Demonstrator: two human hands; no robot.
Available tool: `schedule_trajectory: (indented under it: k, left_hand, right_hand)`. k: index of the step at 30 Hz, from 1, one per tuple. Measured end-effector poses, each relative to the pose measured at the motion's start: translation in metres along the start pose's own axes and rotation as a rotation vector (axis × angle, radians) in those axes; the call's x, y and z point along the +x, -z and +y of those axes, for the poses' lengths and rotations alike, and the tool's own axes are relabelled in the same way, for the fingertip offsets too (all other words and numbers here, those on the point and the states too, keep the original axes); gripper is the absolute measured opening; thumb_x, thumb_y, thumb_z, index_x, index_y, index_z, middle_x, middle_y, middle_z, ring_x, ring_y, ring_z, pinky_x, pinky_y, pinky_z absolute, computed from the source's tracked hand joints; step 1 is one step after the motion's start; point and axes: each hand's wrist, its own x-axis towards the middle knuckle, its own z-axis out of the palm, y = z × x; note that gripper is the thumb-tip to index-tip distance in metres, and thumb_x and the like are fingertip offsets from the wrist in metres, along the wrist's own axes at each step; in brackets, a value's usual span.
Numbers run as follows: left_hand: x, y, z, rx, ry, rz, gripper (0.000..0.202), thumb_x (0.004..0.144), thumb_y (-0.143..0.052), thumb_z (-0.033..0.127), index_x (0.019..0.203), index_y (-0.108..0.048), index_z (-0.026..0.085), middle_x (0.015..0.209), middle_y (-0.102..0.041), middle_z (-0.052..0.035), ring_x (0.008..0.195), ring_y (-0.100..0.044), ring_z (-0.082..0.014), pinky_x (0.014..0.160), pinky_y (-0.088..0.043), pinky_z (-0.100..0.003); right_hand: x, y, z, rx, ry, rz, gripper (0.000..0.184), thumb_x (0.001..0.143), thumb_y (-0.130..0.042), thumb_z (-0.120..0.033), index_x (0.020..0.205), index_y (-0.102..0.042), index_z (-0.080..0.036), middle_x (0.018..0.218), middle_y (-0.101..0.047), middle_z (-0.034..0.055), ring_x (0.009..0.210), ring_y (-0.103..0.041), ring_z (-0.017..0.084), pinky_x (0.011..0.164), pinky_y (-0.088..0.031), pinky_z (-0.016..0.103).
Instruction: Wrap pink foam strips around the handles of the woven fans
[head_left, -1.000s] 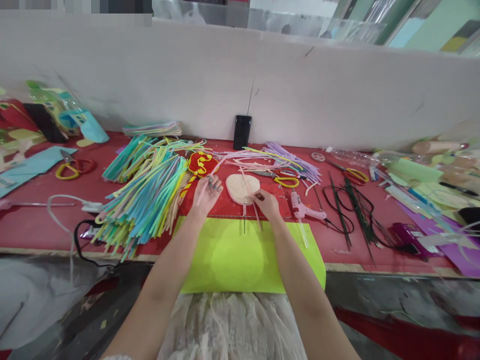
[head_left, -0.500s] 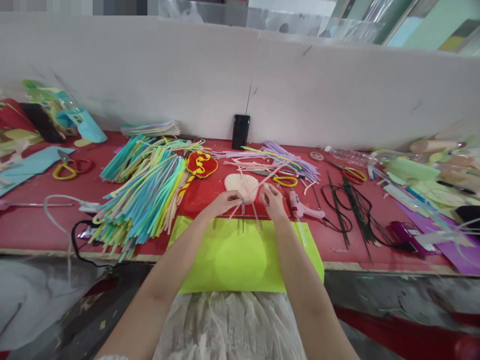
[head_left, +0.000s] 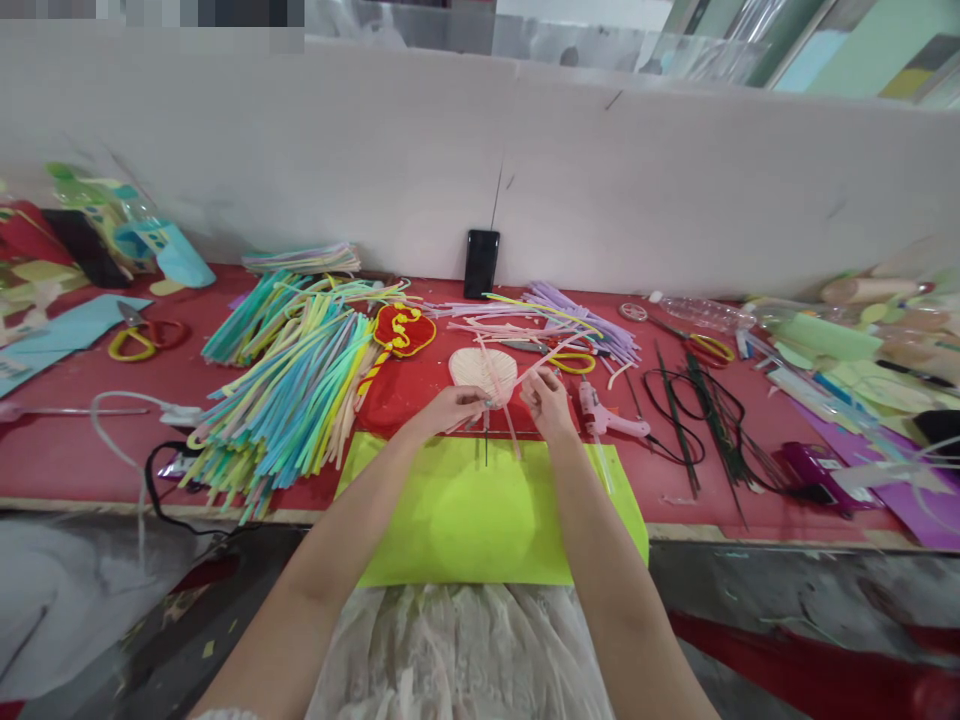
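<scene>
The cream, finely ribbed disc (head_left: 476,367), rounded with a pale pink rim, lies in front of the upright glossy black smartphone (head_left: 481,262). The left hand (head_left: 452,408) bends its fingers over the disc's lower edge, partly covering it; whether they grip it, I cannot tell. The right hand (head_left: 546,402), right of the disc, pinches a fuzzy pink pipe cleaner (head_left: 556,356). Yellow-handled scissors (head_left: 574,362) and a smooth pink glue gun (head_left: 611,422) crowd the disc's right side. Left of it sit a red-and-yellow fan ornament (head_left: 405,330) and bushy pastel pipe cleaners (head_left: 292,390); nearer lies a flat lime-green sheet (head_left: 480,515).
</scene>
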Motion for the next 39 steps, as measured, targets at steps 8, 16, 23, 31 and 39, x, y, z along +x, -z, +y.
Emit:
schedule_trajectory:
  k: [8, 16, 23, 31, 39]
  left_hand:
    - [0.012, 0.003, -0.01, -0.289, -0.115, 0.25, 0.03, 0.064, -0.067, 0.041, 0.075, -0.055, 0.015, 0.055, -0.049, 0.0055, 0.046, -0.045, -0.0056, 0.049, -0.038, -0.02]
    - [0.014, 0.006, -0.011, -0.424, -0.107, 0.422, 0.03, 0.062, -0.068, 0.037, 0.074, -0.049, 0.017, 0.059, -0.05, 0.0061, 0.047, -0.042, -0.0035, 0.048, -0.035, -0.018]
    - [0.012, 0.007, -0.007, -0.419, -0.156, 0.503, 0.026, 0.065, -0.067, 0.033, 0.075, -0.05, 0.016, 0.058, -0.051, 0.0056, 0.048, -0.044, -0.0041, 0.048, -0.035, -0.018]
    - [0.014, 0.011, -0.013, -0.406, -0.139, 0.518, 0.025, 0.067, -0.064, 0.035, 0.073, -0.049, 0.017, 0.061, -0.05, 0.0055, 0.051, -0.047, -0.005, 0.051, -0.038, -0.019]
    - [0.015, 0.012, -0.017, -0.458, -0.148, 0.521, 0.025, 0.065, -0.067, 0.033, 0.072, -0.051, 0.016, 0.061, -0.052, 0.0051, 0.05, -0.047, -0.0047, 0.051, -0.039, -0.017]
  right_hand:
    - [0.003, -0.002, 0.007, -0.512, 0.023, 0.052, 0.037, 0.074, -0.049, -0.055, 0.068, -0.055, -0.019, 0.054, -0.048, -0.0026, 0.048, -0.04, 0.009, 0.045, -0.032, 0.022]
    - [0.001, -0.003, 0.011, -0.989, 0.051, -0.101, 0.033, 0.076, -0.05, -0.052, 0.07, -0.058, -0.021, 0.068, -0.062, 0.0006, 0.062, -0.052, 0.014, 0.055, -0.034, 0.024]
    - [-0.004, -0.009, 0.003, -1.191, 0.008, -0.166, 0.022, 0.074, -0.056, -0.046, 0.077, -0.057, -0.024, 0.074, -0.064, 0.0002, 0.069, -0.055, 0.015, 0.055, -0.031, 0.023]
    - [-0.003, 0.001, 0.007, -1.085, 0.036, -0.197, 0.025, 0.074, -0.054, -0.047, 0.075, -0.061, -0.023, 0.068, -0.064, -0.0005, 0.061, -0.055, 0.014, 0.053, -0.034, 0.024]
    - [0.003, 0.008, 0.011, -0.658, -0.012, -0.216, 0.022, 0.071, -0.057, -0.04, 0.078, -0.059, -0.019, 0.067, -0.068, 0.0024, 0.068, -0.064, 0.018, 0.067, -0.046, 0.029]
